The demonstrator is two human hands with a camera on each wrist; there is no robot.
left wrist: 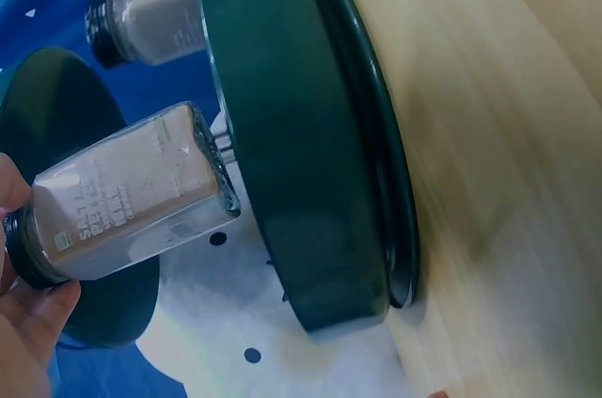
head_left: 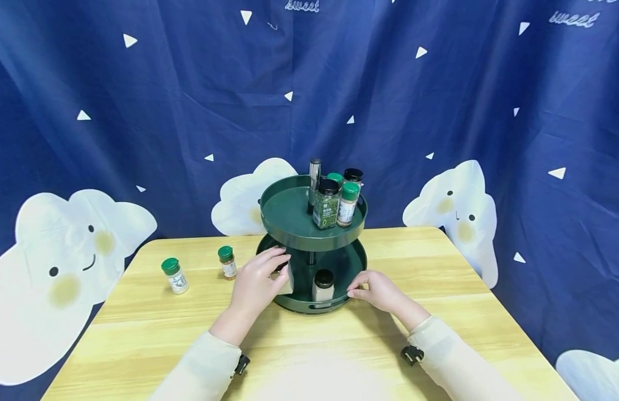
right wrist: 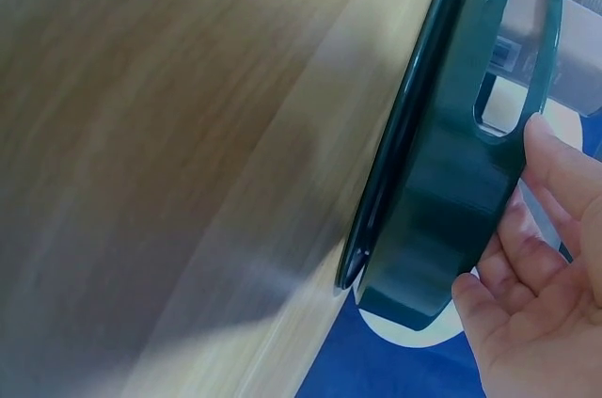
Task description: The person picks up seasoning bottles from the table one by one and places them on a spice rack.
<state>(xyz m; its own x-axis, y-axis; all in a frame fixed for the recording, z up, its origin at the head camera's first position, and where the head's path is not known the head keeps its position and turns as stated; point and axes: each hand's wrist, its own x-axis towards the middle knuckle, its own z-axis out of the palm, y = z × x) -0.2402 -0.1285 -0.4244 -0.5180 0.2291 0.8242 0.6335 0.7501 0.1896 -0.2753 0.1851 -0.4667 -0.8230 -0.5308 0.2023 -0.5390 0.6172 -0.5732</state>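
My left hand (head_left: pixel 258 277) grips a square glass spice jar (left wrist: pixel 132 193) by its black cap. The jar hangs tilted at the left side of the lower tray (head_left: pixel 345 260) of a green two-tier rack, its base just over the rim in the left wrist view. My right hand (head_left: pixel 378 289) pinches the rim of that lower tray at the front right, beside a handle slot (right wrist: pixel 499 102). Inside the lower tray, near the front, stands another black-capped jar (head_left: pixel 323 287) with pale contents.
On the upper tray (head_left: pixel 284 211) stand several spice jars, among them a black-capped one with green flakes (head_left: pixel 326 207) and a green-capped shaker (head_left: pixel 347 205), by the metal post (head_left: pixel 315 175). Two green-capped shakers, one nearer (head_left: pixel 175 275) and one farther (head_left: pixel 227 263), stand on the table's left.
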